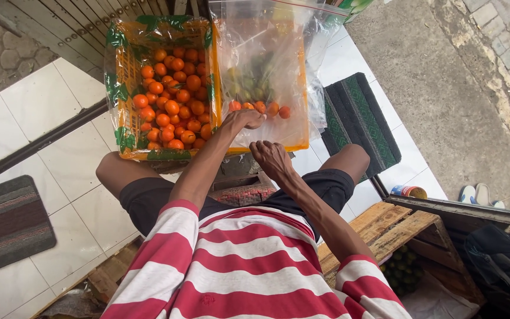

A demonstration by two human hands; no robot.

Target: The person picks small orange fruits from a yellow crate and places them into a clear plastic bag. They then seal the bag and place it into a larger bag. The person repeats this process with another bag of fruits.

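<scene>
Head view, looking straight down over a seated person in a red-and-white striped shirt (249,266) and black shorts (154,198), knees spread.

L hand (244,120): we note the L arm extended fwd and up from the shoulder, elbow nearly straight, wrist bent down at the near edge of the clear plastic bag (264,71). Fingers curled narrow at the bag's lower edge; we cannot tell whether they pinch the plastic or an orange. A row of small oranges (259,107) lies just beside the knuckles, inside the bag.

R hand (273,159): R arm runs diagonally from lower right, elbow bent, forearm angled inward. Hand is palm down, fingers loosely spread and drooping, sitting just below the bag's bottom edge and near the L hand, not touching it. It holds nothing that we can see.

Bag stands open-mouthed, upright over the right half of an orange plastic crate (126,77); dim greenish fruit (249,80) shows through it higher up. Crate's left half, lined w/ printed plastic film, is heaped w/ more small oranges (175,97).

Surroundings: white tiled floor (36,106); green-black mat (358,121) right of the crate; grey striped mat (7,221) at far left; wooden box (399,236) at the person's right; a small tin (408,191) beyond it.
</scene>
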